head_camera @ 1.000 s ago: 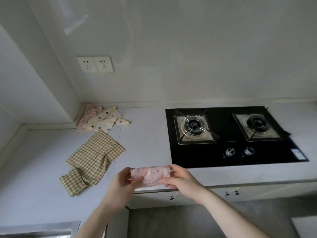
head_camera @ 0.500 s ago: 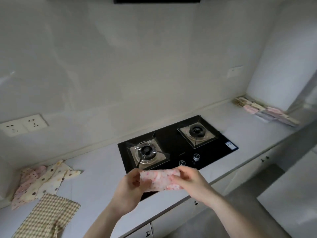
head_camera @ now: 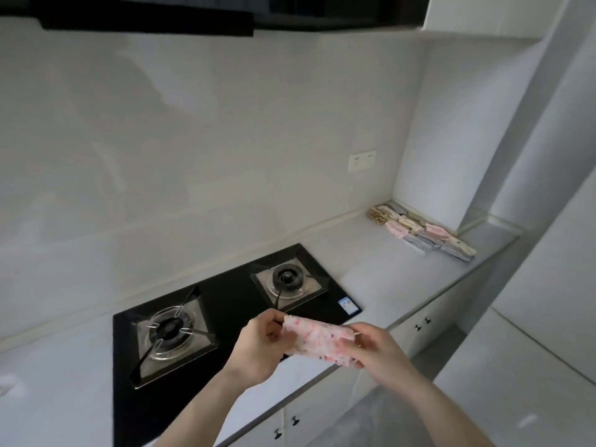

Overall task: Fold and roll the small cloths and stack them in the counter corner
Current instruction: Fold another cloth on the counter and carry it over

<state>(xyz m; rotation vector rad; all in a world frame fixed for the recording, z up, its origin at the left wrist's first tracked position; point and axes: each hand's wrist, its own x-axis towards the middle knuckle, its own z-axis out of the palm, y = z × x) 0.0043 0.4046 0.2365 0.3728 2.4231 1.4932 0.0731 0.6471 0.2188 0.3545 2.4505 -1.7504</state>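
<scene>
Both hands, left hand (head_camera: 258,345) and right hand (head_camera: 374,350), pinch the ends of the rolled pink cloth (head_camera: 317,341), keeping it from unrolling; likely bound for the stack (head_camera: 422,232) in the corner.

A broad strip of pale grey countertop (head_camera: 371,253) is seen bare between the black glass two-burner gas hob (head_camera: 225,317) and the stack of rolled patterned cloths (head_camera: 422,233) in the far right corner. That corner is closed in by the white back wall (head_camera: 225,140) and a white side wall (head_camera: 451,140), with the rolls packed against both. Raised metal pan supports (head_camera: 171,330) are carried on the hob. Overhead room is bounded by a black range hood (head_camera: 161,14). The front counter edge is left open.
</scene>
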